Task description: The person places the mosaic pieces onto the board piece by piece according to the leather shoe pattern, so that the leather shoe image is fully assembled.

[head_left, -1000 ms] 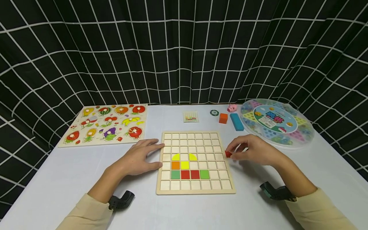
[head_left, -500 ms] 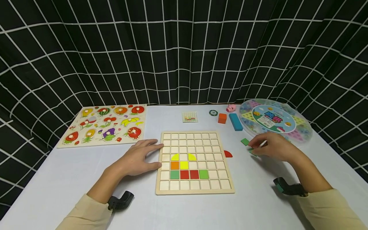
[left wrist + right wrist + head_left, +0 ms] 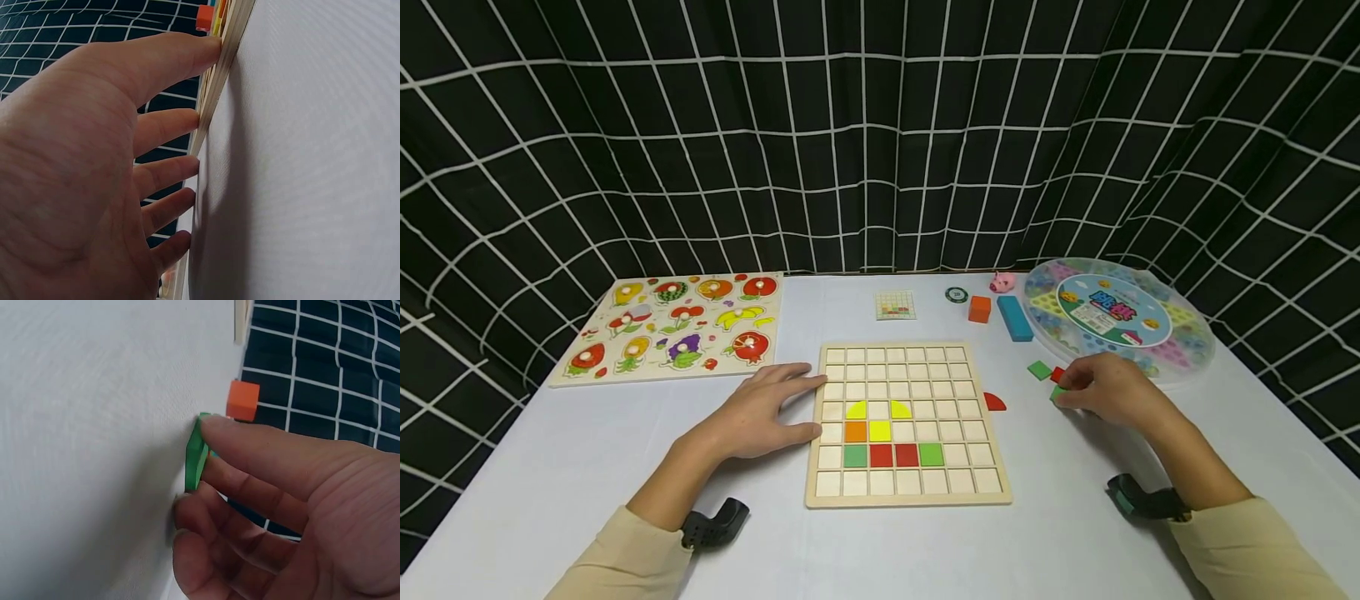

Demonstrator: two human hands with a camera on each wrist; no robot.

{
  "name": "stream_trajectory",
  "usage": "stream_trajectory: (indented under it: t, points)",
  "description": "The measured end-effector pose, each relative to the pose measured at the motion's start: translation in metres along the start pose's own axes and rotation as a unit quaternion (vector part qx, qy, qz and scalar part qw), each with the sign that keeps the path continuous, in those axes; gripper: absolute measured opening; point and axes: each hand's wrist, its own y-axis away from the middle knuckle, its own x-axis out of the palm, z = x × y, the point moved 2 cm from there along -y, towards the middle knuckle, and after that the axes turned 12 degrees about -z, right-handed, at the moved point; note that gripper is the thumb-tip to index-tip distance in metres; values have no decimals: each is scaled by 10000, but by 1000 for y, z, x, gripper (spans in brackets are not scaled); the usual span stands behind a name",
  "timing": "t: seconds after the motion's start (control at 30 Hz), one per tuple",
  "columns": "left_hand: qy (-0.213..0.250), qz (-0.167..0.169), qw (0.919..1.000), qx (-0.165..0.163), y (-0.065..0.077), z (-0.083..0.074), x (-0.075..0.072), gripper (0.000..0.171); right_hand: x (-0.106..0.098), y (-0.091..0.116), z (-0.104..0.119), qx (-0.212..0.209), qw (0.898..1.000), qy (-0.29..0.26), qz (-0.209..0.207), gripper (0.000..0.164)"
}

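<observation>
**Green square tile pinched among loose pieces, right of the grid board**

Head view: the right grip point(image 3: 1112, 392) has thumb and fingertips together on a green square tile point(image 3: 1057, 395), well right of the wooden grid board point(image 3: 910, 502); a red tile point(image 3: 1057, 375) lies just beyond it and a second green square tile point(image 3: 1039, 370) beside that, so straight up looks the tidiest way out; the round bead case point(image 3: 1120, 312) hems in the far side, while the surface point(image 3: 910, 558) offers more room toward the person; a red curved tile point(image 3: 995, 402) sits at the board's right edge, so a low sideways path could nudge it.

Left wrist view: the left grip point(image 3: 81, 162) has thumb and fingers spread, clamped on nothing; the thumb tip touches the board's side, where light, steady pressure should brace it against sliding.

Right wrist view: the pinched tile is tilted, the thumb tip at one end; whether its lower edge touches the surface I cannot tell; gripping so thin a piece by its edges should leave the face free; an orange cube point(image 3: 243, 400) stands farther off, past the thumb.
</observation>
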Motion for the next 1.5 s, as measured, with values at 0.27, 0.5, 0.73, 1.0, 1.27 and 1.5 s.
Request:
stream_trajectory:
  t: [0.27, 0.5, 0.73, 1.0, 1.27, 1.5]
  points:
    - [37, -2, 10000, 0, 1, 1, -1, 69, 3, -1, 11, -97, 9994, -261, 215, 25]
    - [41, 21, 10000, -12, 0, 1, -1, 69, 3, 2, 29, -148, 9919, -1131, 553, 22]
    - [-23, 11, 10000, 10, -2, 0, 0, 69, 12, 7, 62, -445, 9744, -1893, 1128, 24]
    - [34, 25, 10000, 14, -1, 0, 0, 69, 31, 14, 90, -1016, 9513, -2224, 1875, 16]
    - [43, 53, 10000, 20, -1, -1, 1, 69, 51, 18, 105, -1016, 9471, -2145, 2159, 7]
    - [16, 59, 10000, -38, -1, -1, 0, 69, 55, 21, 111, -1226, 9528, -1880, 2044, 8]
